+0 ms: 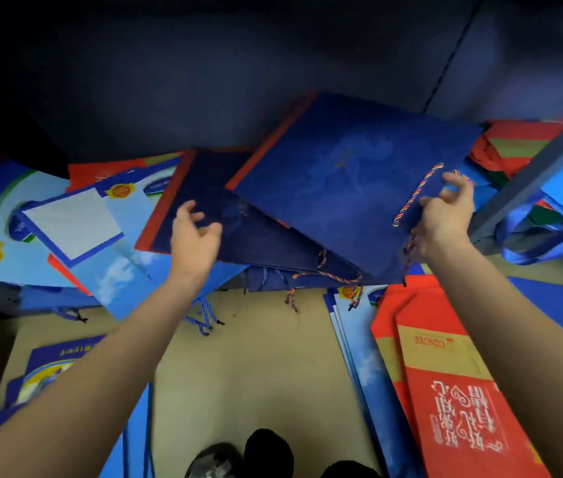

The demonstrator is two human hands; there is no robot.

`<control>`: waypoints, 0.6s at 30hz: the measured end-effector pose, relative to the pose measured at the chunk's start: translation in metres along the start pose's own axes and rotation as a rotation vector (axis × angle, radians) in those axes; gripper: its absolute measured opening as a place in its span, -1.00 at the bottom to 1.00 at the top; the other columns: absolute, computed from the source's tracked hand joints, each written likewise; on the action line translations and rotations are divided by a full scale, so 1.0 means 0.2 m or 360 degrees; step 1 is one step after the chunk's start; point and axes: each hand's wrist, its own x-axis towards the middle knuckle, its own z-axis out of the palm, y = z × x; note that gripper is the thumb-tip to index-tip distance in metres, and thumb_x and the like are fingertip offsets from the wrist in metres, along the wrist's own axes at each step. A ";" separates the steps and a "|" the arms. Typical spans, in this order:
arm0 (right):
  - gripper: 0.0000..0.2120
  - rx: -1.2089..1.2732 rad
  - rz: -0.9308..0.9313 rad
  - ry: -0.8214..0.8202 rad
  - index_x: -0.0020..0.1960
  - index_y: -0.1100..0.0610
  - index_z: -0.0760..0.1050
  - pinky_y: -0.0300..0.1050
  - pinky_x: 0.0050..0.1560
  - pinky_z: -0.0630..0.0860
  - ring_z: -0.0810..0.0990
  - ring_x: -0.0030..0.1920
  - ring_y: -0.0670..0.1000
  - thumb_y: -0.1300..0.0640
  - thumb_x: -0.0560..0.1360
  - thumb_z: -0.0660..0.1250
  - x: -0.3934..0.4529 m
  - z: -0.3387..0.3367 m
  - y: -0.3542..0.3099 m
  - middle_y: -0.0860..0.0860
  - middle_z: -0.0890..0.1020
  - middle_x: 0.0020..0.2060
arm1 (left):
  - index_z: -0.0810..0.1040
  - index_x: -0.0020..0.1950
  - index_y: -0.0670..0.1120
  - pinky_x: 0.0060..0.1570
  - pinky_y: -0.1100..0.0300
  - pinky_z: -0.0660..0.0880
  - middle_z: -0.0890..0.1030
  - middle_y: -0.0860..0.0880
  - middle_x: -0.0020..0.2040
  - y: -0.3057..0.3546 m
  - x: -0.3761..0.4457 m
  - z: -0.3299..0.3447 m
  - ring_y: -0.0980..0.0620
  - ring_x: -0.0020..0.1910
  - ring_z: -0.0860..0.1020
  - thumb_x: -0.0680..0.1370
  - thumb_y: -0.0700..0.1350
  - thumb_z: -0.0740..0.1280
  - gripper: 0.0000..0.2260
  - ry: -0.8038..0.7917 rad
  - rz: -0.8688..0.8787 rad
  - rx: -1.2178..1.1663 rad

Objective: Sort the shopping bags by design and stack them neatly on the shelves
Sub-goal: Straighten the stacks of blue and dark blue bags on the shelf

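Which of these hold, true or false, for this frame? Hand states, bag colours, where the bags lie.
1. The right hand grips the dark blue bag at its handle edge. True.
2. The left hand grips a red bag. False: it is open, fingers loosely curled over another dark blue bag, holding nothing.
3. The gripped bag's rope handle is multicoloured. True.
4. The red bag with white lettering stands upright on a shelf. False: it lies flat on the floor, lower right.
5. Light blue sky-print bags lie left of the dark blue ones. True.
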 end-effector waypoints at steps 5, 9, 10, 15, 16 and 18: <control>-0.75 -0.0272 0.0600 -0.0409 -0.11 0.12 0.34 -0.28 -0.56 0.49 0.51 -0.46 0.02 0.47 0.51 0.16 0.00 -0.08 0.23 0.08 0.43 -0.26 | 0.23 0.46 -0.12 0.31 0.02 0.28 0.31 -0.13 0.38 -0.13 -0.08 0.26 -0.14 0.34 0.31 0.53 -0.13 0.29 -0.48 -0.0598 0.0443 0.1030; -0.63 -0.1451 0.0090 -0.0440 0.24 0.17 0.45 -0.03 0.05 0.49 0.62 -0.07 0.17 0.28 0.45 0.34 0.05 -0.13 0.29 0.22 0.57 0.01 | 0.13 0.50 0.00 0.37 0.00 0.10 0.17 0.01 0.48 -0.16 -0.09 0.37 -0.06 0.44 0.14 0.53 0.04 0.28 -0.41 -0.0821 0.0767 0.1704; -0.54 -0.1613 -0.0126 -0.0565 0.32 0.14 0.40 -0.04 0.16 0.39 0.54 0.11 0.20 0.23 0.44 0.38 0.05 -0.13 0.29 0.22 0.52 0.13 | 0.12 0.50 0.00 0.38 0.01 0.08 0.15 0.00 0.48 -0.16 -0.08 0.40 -0.06 0.44 0.12 0.53 0.05 0.28 -0.40 -0.0828 0.0860 0.1836; -0.39 -0.1924 -0.0778 -0.0995 0.44 0.04 0.25 0.01 0.32 0.24 0.28 0.32 0.21 0.14 0.45 0.39 0.02 0.00 0.39 0.13 0.28 0.35 | 0.45 0.29 -0.10 0.10 0.06 0.42 0.50 -0.07 0.28 -0.15 -0.04 0.48 -0.09 0.18 0.49 0.41 -0.07 0.45 -0.53 -0.0642 0.1366 0.2069; -0.38 -0.2053 -0.0857 -0.1011 0.45 0.03 0.22 0.04 0.32 0.24 0.25 0.34 0.19 0.13 0.46 0.37 0.03 0.04 0.41 0.10 0.26 0.38 | 0.58 0.09 -0.13 -0.13 0.13 0.50 0.63 -0.07 0.07 -0.16 -0.02 0.45 -0.08 -0.06 0.59 0.24 -0.14 0.56 -0.56 -0.0567 0.1501 0.2013; -0.40 -0.2317 -0.1048 -0.1011 0.46 0.03 0.18 0.08 0.32 0.22 0.23 0.36 0.18 0.17 0.48 0.32 0.05 0.10 0.43 0.06 0.24 0.40 | 0.62 -0.17 -0.13 -0.37 0.20 0.46 0.66 -0.04 -0.27 -0.19 0.01 0.33 -0.06 -0.37 0.57 0.07 -0.28 0.58 -0.63 -0.0452 0.1666 0.1892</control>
